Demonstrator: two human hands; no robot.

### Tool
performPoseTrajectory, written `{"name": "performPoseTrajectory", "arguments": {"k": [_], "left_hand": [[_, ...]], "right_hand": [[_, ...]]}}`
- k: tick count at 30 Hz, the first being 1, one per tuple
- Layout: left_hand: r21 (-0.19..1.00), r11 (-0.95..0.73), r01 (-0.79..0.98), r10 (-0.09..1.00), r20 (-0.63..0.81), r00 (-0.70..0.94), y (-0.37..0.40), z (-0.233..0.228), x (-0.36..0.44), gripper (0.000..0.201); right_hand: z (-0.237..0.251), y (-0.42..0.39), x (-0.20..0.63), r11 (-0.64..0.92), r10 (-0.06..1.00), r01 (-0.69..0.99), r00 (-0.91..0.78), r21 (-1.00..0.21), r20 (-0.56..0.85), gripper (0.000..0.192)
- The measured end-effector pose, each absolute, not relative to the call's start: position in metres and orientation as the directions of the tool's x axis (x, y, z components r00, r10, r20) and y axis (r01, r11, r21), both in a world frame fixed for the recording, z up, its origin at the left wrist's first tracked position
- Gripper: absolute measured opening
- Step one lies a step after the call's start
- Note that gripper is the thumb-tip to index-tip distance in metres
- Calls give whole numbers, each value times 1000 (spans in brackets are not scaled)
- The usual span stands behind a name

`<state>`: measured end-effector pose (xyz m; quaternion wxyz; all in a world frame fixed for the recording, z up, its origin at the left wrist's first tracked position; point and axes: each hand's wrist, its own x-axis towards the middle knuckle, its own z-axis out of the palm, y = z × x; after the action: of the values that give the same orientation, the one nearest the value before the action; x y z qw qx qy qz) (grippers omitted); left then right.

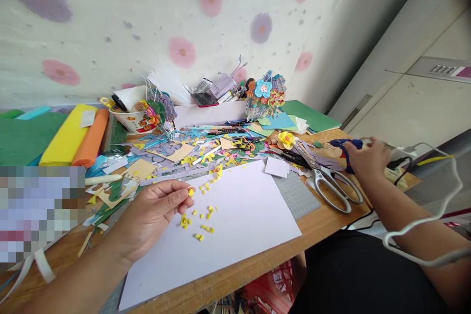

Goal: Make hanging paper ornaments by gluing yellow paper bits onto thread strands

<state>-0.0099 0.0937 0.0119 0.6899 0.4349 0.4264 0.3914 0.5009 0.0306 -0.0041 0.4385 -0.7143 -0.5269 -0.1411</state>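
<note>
My left hand (152, 211) hovers over a white paper sheet (235, 221) and pinches a small yellow paper piece (191, 192) between thumb and fingers. Several more yellow paper bits (200, 221) lie scattered on the sheet below it. My right hand (368, 159) reaches to the table's right end and closes around a blue glue gun (344, 146), whose white cord (441, 206) loops back past my arm. Large grey-handled scissors (331, 181) lie just left of that hand.
Paper scraps (191, 149) cover the wooden table (320, 225). Yellow and orange foam rolls (79, 137) lie at the left, a cup (132, 118) and a white box of pens (209, 113) at the back, paper flowers (267, 93) beside them. A grey cutting mat (296, 194) peeks out.
</note>
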Motion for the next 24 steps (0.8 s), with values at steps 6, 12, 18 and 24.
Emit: {"name": "performPoseTrajectory", "arguments": {"k": [6, 12, 18, 24], "left_hand": [[930, 310, -198, 901, -221, 374, 91, 11, -7, 24], [932, 310, -185, 886, -213, 412, 87, 15, -5, 20], [948, 273, -162, 877, -176, 447, 87, 13, -7, 16], [954, 264, -143, 868, -170, 468, 87, 9, -8, 13]], "right_hand": [[25, 54, 375, 128, 585, 951, 156, -281, 796, 21], [21, 48, 236, 696, 706, 526, -374, -489, 601, 22], [11, 59, 188, 335, 891, 155, -372, -929, 259, 41], [9, 61, 176, 112, 948, 156, -314, -981, 58, 43]]}}
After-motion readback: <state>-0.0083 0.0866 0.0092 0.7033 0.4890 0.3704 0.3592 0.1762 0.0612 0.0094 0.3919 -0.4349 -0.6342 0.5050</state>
